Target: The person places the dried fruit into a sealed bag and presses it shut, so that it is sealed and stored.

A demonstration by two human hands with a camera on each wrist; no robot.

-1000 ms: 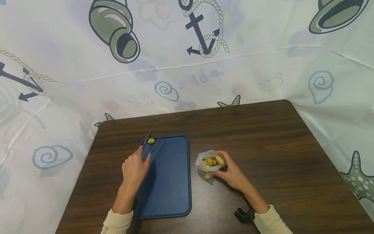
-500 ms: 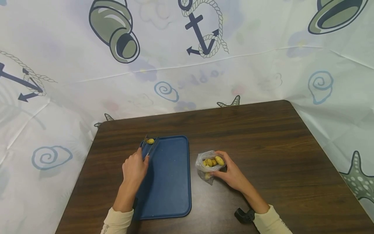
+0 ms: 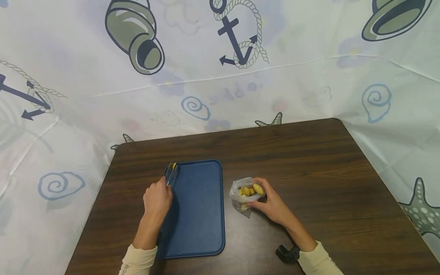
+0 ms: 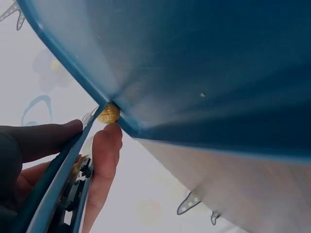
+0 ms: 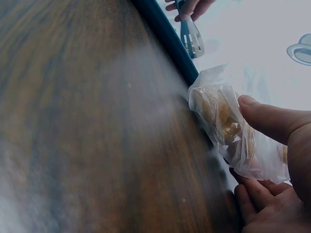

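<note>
My left hand (image 3: pixel 158 200) grips a pair of metal tongs (image 4: pixel 60 182) over the far left corner of the blue tray (image 3: pixel 201 217). Between the tips of the tongs sits a small yellow, potato-like lump (image 4: pixel 109 113), close against the tray's corner rim; in the head view the tongs partly cover it. To the right of the tray, my right hand (image 3: pixel 273 204) holds a clear plastic bag (image 5: pixel 221 128) by its side, thumb and fingers spread around its mouth. Several more yellow lumps (image 3: pixel 246 191) show inside the bag's opening.
All of this stands on a dark wood-grain table (image 3: pixel 309 164), with the tray at its left side. A white cloth (image 3: pixel 295 84) printed with anchors and shells hangs behind the table. A black strap device (image 3: pixel 288 253) is on my right wrist.
The tongs have come together around the yellow lump at the tray's corner, where their arms stood apart before. My right hand and the bag have stayed in place.
</note>
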